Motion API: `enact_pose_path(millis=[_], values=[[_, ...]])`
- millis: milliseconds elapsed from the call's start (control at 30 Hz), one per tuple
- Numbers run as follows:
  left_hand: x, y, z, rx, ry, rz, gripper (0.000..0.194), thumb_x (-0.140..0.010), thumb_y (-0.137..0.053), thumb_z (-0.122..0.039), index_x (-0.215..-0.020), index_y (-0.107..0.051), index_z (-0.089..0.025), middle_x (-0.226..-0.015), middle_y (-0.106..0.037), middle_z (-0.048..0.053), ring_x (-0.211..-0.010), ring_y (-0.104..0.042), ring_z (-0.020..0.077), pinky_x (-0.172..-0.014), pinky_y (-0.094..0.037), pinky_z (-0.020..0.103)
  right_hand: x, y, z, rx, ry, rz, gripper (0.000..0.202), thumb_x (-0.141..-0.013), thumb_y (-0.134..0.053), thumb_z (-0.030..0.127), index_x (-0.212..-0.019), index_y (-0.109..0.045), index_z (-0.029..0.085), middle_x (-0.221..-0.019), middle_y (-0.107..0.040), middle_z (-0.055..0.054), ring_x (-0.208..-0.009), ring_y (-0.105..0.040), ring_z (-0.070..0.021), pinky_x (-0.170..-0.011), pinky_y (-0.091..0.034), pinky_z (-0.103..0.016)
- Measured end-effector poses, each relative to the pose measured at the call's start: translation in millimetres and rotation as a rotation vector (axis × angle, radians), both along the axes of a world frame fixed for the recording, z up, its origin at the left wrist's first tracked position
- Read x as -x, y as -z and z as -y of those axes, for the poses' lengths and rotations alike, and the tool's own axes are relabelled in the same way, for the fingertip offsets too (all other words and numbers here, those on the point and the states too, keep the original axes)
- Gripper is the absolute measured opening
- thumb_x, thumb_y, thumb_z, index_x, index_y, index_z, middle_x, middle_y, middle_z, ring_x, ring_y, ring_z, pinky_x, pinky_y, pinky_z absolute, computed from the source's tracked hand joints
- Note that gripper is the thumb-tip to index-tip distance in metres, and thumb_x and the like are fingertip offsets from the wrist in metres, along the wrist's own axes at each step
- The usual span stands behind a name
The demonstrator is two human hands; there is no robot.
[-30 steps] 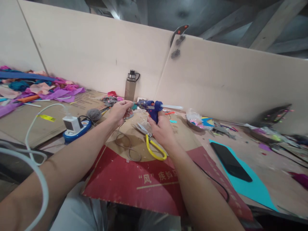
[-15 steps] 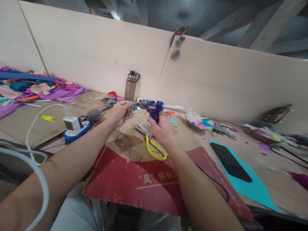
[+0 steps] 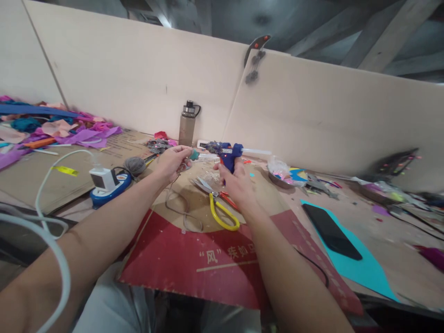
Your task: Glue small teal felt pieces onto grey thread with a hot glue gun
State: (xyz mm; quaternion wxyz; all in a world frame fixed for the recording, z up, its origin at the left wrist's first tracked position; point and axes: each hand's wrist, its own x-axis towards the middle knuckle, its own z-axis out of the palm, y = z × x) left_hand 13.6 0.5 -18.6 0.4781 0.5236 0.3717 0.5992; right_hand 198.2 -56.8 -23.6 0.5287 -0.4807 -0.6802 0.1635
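Observation:
My left hand [image 3: 176, 162] pinches a small teal star-shaped piece [image 3: 194, 155] between thumb and fingers. A thin grey cord [image 3: 185, 215] trails from below that hand onto the cardboard. My right hand [image 3: 236, 178] is wrapped round the handle of a blue hot glue gun [image 3: 229, 157], whose nozzle points left, a short gap from the teal piece. A clear glue stick [image 3: 256, 151] sticks out of the gun's back. Below the gun, scissors with yellow handles [image 3: 224, 215] lie partly spread on the cardboard [image 3: 187, 263]; one red-orange handle shows beside my right hand.
A grey bottle [image 3: 186, 127] stands at the back by the white partition [image 3: 138, 69]. To the left are a power strip with a charger [image 3: 104, 180], a grey yarn ball [image 3: 135, 165] and fabric scraps [image 3: 69, 127]. A phone [image 3: 331, 231] lies on turquoise sheet at right.
My right hand has drawn the glue gun to the right, so its nozzle is now apart from the teal piece. My left hand stays almost in place.

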Motion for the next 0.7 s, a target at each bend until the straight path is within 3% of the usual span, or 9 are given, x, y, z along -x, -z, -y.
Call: enact_pose_path(millis=[100,333,400,500,567,633,700], values=[[1,0.4,-2,-0.08,-0.099,-0.074,0.016,-0.064,-0.068,-0.029,-0.067,-0.063,-0.015,-0.057,-0.054,-0.002,-0.046,-0.041,0.0052,-0.042,-0.027,0.018,-16,8.7,-19,0.117,0.107,-0.087,0.021,-0.078,-0.048,0.037,-0.089,-0.055,0.022,-0.078,-0.066,-0.005,-0.061,-0.058,-0.0179,-0.062,-0.045,-0.033],[-1,-5.3,13,-0.45,-0.3,-0.489,0.009,-0.07,-0.063,-0.025,-0.072,-0.068,-0.018,-0.072,-0.061,0.001,-0.065,-0.048,0.0113,-0.06,-0.036,0.022,-56,43.4,-57,0.19,0.35,0.289,0.02,-0.064,-0.064,0.032,-0.054,-0.05,0.022,-0.056,-0.059,-0.008,-0.065,-0.06,-0.0237,-0.065,-0.044,-0.037],[-3,-7.5,20,-0.569,-0.332,-0.544,0.007,-0.071,-0.061,-0.021,-0.074,-0.068,-0.019,-0.08,-0.062,0.003,-0.07,-0.05,0.0122,-0.064,-0.037,0.022,-66,48.4,-61,0.158,0.449,0.322,0.025,-0.06,-0.067,0.033,-0.05,-0.047,0.022,-0.055,-0.058,-0.008,-0.068,-0.06,-0.0243,-0.069,-0.045,-0.039],[-6,-8.5,27,-0.622,-0.315,-0.592,0.009,-0.072,-0.06,-0.018,-0.077,-0.068,-0.02,-0.089,-0.061,0.004,-0.07,-0.049,0.0123,-0.065,-0.038,0.023,-66,41.5,-57,0.047,0.582,0.222,0.026,-0.058,-0.069,0.034,-0.056,-0.047,0.021,-0.069,-0.062,-0.012,-0.078,-0.06,-0.0265,-0.076,-0.045,-0.045],[-8,-7.4,29,-0.632,-0.283,-0.634,0.01,-0.072,-0.06,-0.018,-0.078,-0.067,-0.02,-0.092,-0.061,0.005,-0.071,-0.05,0.0129,-0.067,-0.039,0.023,-51,30.3,-48,0.035,0.474,0.106,0.022,-0.067,-0.06,0.037,-0.065,-0.048,0.02,-0.077,-0.061,-0.012,-0.082,-0.059,-0.0249,-0.08,-0.045,-0.045],[-10,-5.8,29,-0.655,-0.254,-0.669,0.01,-0.071,-0.061,-0.017,-0.078,-0.067,-0.02,-0.094,-0.061,0.006,-0.075,-0.051,0.0139,-0.07,-0.04,0.024,-26,19.4,-37,0.11,0.172,-0.107,0.021,-0.076,-0.05,0.041,-0.073,-0.047,0.02,-0.079,-0.06,-0.007,-0.076,-0.06,-0.0188,-0.076,-0.048,-0.04],[-12,-4.5,29,-0.672,-0.24,-0.694,0.009,-0.07,-0.061,-0.016,-0.077,-0.066,-0.02,-0.094,-0.062,0.006,-0.077,-0.052,0.0147,-0.073,-0.04,0.025,1,12.4,-24,0.171,-0.114,-0.379,0.024,-0.077,-0.05,0.044,-0.084,-0.043,0.022,-0.085,-0.059,-0.003,-0.076,-0.06,-0.0145,-0.073,-0.05,-0.034]])
